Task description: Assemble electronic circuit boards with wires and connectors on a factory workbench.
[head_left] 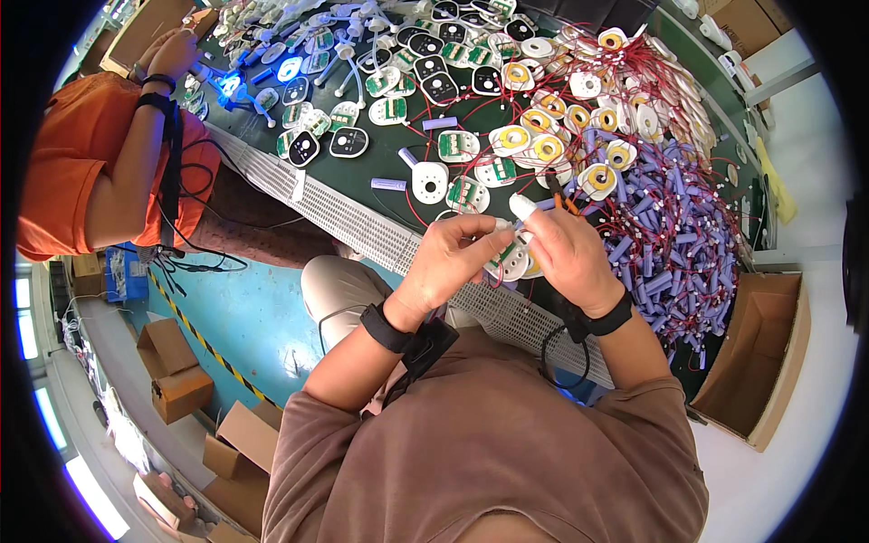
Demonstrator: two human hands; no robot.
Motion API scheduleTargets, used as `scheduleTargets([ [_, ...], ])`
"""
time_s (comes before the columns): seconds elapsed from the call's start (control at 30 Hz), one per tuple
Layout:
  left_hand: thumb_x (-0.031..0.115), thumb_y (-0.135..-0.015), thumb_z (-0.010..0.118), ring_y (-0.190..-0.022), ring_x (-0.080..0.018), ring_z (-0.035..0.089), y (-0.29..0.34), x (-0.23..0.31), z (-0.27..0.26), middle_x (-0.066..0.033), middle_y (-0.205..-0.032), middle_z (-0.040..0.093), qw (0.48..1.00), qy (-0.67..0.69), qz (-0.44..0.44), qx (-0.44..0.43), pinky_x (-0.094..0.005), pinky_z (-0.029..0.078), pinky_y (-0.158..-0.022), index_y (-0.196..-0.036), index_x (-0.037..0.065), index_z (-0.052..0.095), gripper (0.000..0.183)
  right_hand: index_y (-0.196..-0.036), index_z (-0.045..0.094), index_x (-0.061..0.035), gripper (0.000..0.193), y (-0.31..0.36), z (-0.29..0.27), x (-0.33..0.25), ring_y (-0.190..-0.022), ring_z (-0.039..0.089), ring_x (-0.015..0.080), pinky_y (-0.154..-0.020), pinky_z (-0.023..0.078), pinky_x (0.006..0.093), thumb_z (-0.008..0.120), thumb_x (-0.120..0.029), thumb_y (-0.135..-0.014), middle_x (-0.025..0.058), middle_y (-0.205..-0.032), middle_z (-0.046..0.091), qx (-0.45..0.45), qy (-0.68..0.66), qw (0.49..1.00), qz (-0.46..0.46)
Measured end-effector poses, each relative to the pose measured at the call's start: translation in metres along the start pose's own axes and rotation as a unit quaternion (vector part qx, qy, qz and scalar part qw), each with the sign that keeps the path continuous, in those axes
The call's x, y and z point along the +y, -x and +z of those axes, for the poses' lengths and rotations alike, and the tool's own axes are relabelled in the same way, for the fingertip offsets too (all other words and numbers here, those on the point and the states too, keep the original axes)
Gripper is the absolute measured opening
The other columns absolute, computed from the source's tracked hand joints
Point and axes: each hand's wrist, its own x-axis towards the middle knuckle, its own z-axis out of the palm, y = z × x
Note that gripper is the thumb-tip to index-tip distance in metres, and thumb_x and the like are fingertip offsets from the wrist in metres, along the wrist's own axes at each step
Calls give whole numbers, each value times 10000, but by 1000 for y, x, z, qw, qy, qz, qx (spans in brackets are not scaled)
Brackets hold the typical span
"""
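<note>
Just over the table's front edge, a white plastic housing with a green circuit board [514, 264] is between my two hands. The fingers of my left hand [450, 262] pinch its left side. My right hand [577, 260] grips the other side, with white covers on some fingertips; its palm side is partly hidden. Beyond my hands lie similar open housings [468, 194], a white round part with a central hole [429, 183] and a loose purple battery cell [388, 185]. Orange-handled pliers [565, 201] lie right behind my right hand.
A heap of purple cells with red wires [665, 244] covers the table's right, beside an open cardboard box [751, 362]. White parts with yellow rings [546, 147] and black-faced panels [348, 142] lie farther back. A perforated strip [362, 231] edges the table. A co-worker in orange [81, 172] works at left.
</note>
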Motion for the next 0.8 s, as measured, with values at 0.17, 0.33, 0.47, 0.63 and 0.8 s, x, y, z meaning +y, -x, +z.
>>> scheduleTargets([
  [0.17,233,-808,681,-537,-26,448,-4,-14,2,31,-616,524,997,-67,36,19,-204,364,-479,-899,-21,657,271,-1232,467,-86,506,1,0,-6,-615,525,243,-505,411,366,609,-1,-755,74,-708,495,7,24,999,-30],
  [0.33,109,-833,659,-666,-27,524,-8,-25,-3,3,-743,617,987,-87,127,50,-190,421,-574,-943,-17,643,167,-995,560,-59,271,4,-5,-8,-727,589,266,-595,468,360,632,-21,-737,86,-814,581,-22,-152,981,117],
  [0.47,113,-832,662,-679,-32,530,-3,-18,-1,-6,-760,631,987,-104,112,48,-195,432,-589,-952,-22,638,182,-915,571,-51,187,3,-4,-6,-767,603,277,-643,485,356,632,-27,-740,100,-862,607,-16,-102,990,96],
  [0.63,113,-842,651,-699,-41,537,-2,-21,-2,-22,-795,639,988,-116,98,18,-202,445,-614,-965,-28,632,188,-918,562,-39,182,0,-4,-4,-741,607,277,-638,486,358,631,-31,-750,104,-864,611,-8,-87,995,51],
  [0.8,115,-856,635,-716,-45,538,-5,-21,-3,-24,-806,632,994,-76,83,-11,-202,445,-624,-963,-35,626,184,-928,557,-27,178,6,0,-9,-712,609,274,-628,486,323,629,-43,-767,111,-859,607,-28,-220,960,169],
])
